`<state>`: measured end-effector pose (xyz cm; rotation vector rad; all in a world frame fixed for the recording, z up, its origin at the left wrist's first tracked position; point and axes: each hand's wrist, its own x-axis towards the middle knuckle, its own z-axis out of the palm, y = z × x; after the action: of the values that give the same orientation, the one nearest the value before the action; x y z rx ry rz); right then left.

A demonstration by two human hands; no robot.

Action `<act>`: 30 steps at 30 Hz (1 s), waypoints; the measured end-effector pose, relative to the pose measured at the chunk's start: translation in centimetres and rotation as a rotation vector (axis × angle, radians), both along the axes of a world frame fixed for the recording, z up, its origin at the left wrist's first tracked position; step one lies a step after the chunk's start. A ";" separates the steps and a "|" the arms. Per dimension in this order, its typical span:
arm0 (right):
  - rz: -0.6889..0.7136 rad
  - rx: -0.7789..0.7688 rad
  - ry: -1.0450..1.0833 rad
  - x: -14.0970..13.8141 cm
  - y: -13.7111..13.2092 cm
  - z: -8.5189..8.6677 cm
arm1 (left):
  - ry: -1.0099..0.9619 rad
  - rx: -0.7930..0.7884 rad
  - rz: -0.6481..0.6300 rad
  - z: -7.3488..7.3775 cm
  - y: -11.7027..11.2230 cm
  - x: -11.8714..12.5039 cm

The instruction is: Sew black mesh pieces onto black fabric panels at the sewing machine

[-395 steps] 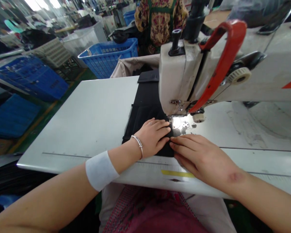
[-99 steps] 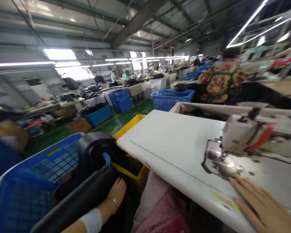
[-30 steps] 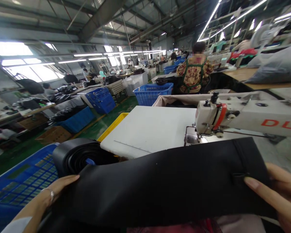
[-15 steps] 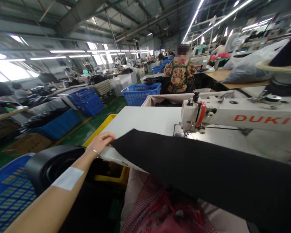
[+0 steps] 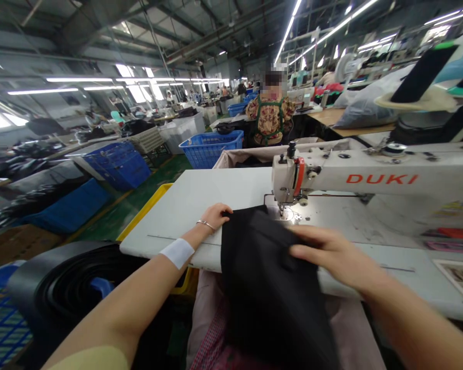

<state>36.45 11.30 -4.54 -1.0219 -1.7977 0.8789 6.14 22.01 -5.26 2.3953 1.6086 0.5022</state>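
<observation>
A long black fabric piece [image 5: 266,277] hangs over the front edge of the white sewing table [image 5: 216,190], its top end lying near the needle of the white sewing machine [image 5: 370,177]. My left hand [image 5: 215,215] grips the fabric's left edge on the table, fingers curled. My right hand [image 5: 330,252] is closed on the fabric's upper right part, just in front of the needle plate.
A roll of black material [image 5: 65,288] sits in a blue crate [image 5: 2,329] at my lower left, beside a yellow bin [image 5: 146,205]. Behind the table stand a blue basket [image 5: 212,146] and a seated person in a floral top [image 5: 270,118].
The black fabric was held stretched across in the air; it now lies on the table by the needle. My left hand moved right onto its edge, and my right hand came into view on it.
</observation>
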 end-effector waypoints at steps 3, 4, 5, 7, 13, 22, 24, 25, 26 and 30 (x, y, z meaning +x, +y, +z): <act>0.085 0.157 -0.277 -1.7 2.0 -1.7 | 0.063 0.057 -0.082 0.8 0.7 2.8; 0.070 0.189 -0.338 -2.3 2.3 -2.3 | 0.080 0.078 -0.105 0.9 0.4 3.8; 0.049 0.214 -0.387 -2.7 2.4 -3.0 | 0.093 0.096 -0.132 1.0 -0.2 4.8; 0.030 0.255 -0.473 -3.1 2.2 -4.0 | 0.111 0.114 -0.205 0.6 -1.6 7.0; -0.014 0.296 -0.650 -0.3 1.3 -4.6 | 0.127 0.107 -0.302 -2.6 -2.5 11.7; -0.076 0.366 -0.666 1.5 0.8 -4.3 | 0.140 0.078 -0.426 -2.5 -1.3 12.6; -0.076 0.367 -0.637 1.6 0.6 -4.2 | 0.133 0.101 -0.401 -2.1 -2.1 12.8; -0.079 0.362 -0.623 1.7 0.6 -4.1 | 0.128 0.118 -0.373 -1.9 -2.6 12.9; -0.085 0.354 -0.609 1.7 0.6 -4.1 | 0.123 0.133 -0.340 -1.7 -3.2 13.1; -0.105 0.304 -0.522 1.9 0.9 -4.1 | 0.142 0.165 -0.190 -1.4 -6.5 13.6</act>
<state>38.36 12.20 -8.60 -1.2012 -2.1969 0.2663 19.71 15.51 -6.64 2.7285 1.4206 0.4546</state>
